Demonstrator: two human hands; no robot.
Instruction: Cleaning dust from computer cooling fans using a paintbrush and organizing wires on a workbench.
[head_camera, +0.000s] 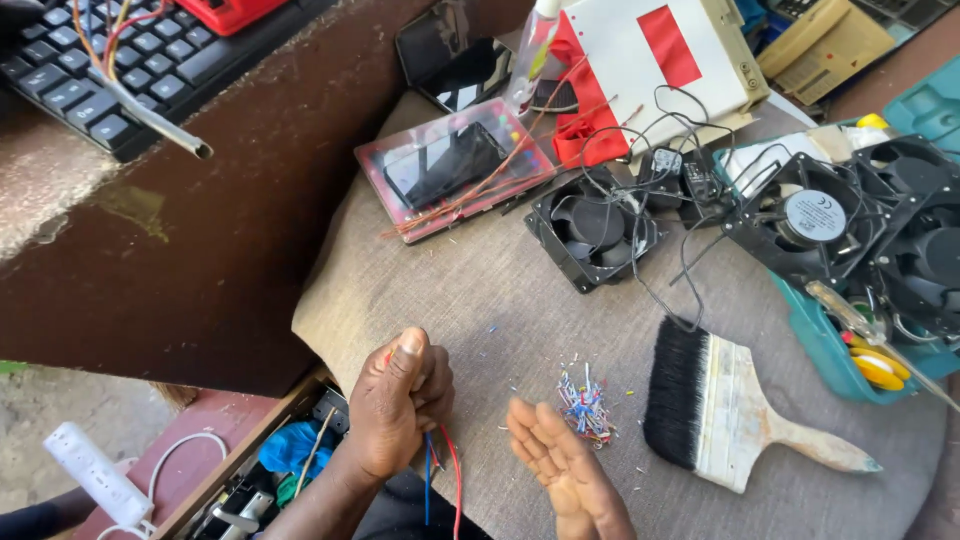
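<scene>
Burlap-like cloth (480, 290) covers worktop | left hand (400, 405) fisted round red and blue wires (440, 480) | right hand (565, 465) open, empty, beside wire scraps (583, 405) | paintbrush (735, 410) right of scraps | fans (595, 225) beyond

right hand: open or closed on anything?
Open and empty. The right hand lies palm-up with fingers spread, beside the pile of wire offcuts. The left hand is fisted around red and blue wires.

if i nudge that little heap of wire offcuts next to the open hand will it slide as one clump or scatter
Probably scatter. The heap of wire offcuts is many short loose bits, and strays already dot the cloth around it. They look very light, so the coarse weave may snag some. The right hand lies open beside it; scooping likely works better than pushing.
</scene>
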